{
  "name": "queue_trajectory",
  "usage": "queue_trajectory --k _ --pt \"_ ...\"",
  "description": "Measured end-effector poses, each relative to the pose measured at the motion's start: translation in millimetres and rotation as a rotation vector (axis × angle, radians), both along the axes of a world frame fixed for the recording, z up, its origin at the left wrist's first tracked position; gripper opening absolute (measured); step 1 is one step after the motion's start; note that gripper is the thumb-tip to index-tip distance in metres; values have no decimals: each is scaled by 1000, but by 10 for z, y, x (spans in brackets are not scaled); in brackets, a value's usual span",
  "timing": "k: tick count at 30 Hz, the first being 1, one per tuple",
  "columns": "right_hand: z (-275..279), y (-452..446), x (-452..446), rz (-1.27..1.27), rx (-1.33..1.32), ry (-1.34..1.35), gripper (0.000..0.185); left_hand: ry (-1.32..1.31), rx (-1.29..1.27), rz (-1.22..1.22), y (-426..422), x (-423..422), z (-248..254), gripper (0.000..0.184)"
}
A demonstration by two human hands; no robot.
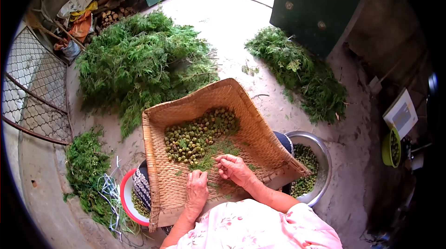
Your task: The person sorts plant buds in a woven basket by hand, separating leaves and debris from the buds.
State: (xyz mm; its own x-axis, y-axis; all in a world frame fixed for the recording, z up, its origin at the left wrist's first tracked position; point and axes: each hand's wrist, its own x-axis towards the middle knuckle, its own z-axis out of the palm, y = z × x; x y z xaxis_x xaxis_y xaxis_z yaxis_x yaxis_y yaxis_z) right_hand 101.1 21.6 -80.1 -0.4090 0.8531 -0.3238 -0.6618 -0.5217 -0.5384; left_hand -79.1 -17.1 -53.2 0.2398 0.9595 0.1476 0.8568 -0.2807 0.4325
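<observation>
1. Two bare hands work inside a woven wicker basket (155, 167), which lies over the person's lap in the center of the frame, its wide floor facing up.
2. One heap of small green-brown seed cones (190, 138) covers the middle and upper part of the basket floor, just beyond the hands.
3. Several loose conifer sprigs (224, 147) lie against the lower right side of the heap, with more scraps scattered around the fingers.
4. The left hand (197, 187) is low in the basket, fingers bent downward near the bottom edge of the heap; whether it grips anything cannot be told.
5. The right hand (233, 170) is just beside it, curled, with thumb and fingertips drawn together by the sprigs; whether a bit of green is pinched there is too small to tell.
6. At the right of the basket, a metal basin (325, 160) on the floor contains more small green cones; at the lower left, a red-rimmed basin (124, 192) holds others.
7. Large piles of cut conifer branches spread across the upper left (139, 58) and upper right (302, 75) of the frame, with a smaller greenery pile (86, 170) at the left.
</observation>
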Motion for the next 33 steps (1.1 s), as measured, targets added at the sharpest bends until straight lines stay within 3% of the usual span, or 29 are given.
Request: queue_trajectory --k 7,9,13,16,18,26,28,33 --pt "18 -17 -23 -1 14 -6 22 -81 25 8 51 -38 2 18" --pt "15 -26 -32 16 45 -62 23 73 -12 29 61 -25 41 16" --pt "-3 -35 -37 30 66 -71 23 124 -1 31 85 0 32 13" --pt "11 -39 -40 24 59 -72 23 6 75 45 88 1 40 15" --pt "4 -51 -55 22 59 -56 24 -246 175 65 114 22 110 17" --pt "-45 -95 -160 91 190 -17 36 -322 187 -73 140 325 455 22" --pt "-39 -109 -157 65 190 130 27 -310 176 -67 139 334 402 22" --pt "-17 -83 -111 95 84 85 20 -406 216 -29 125 333 343 21"
